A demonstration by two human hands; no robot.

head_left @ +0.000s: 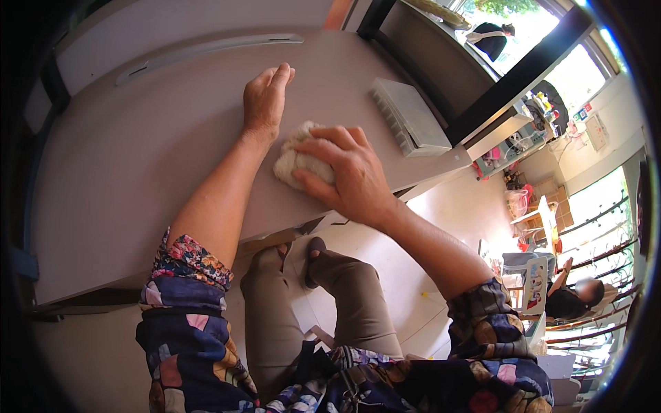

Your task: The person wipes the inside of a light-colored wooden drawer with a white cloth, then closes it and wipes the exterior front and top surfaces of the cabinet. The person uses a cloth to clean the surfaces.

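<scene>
My right hand (351,170) is spread over a bunched cream cloth (294,160), its fingers curled around the cloth's far and near sides. Under the cloth lies the grey-brown desk top (129,170). My left hand (266,98) is above the desk farther in, its thumb pointing away from me and its fingers mostly hidden behind it. Whether those fingers are closed, or hold anything, does not show. To the right of both hands, a translucent plastic case (413,113) lies flat near the desk's right end.
A pale rail (206,54) runs along the desk's back. Dark frame posts (521,72) and a panel (439,51) border its right side. Beyond, a person sits on a chair (534,289), and another person stands by the window. Stocked shelving (516,144) stands at right.
</scene>
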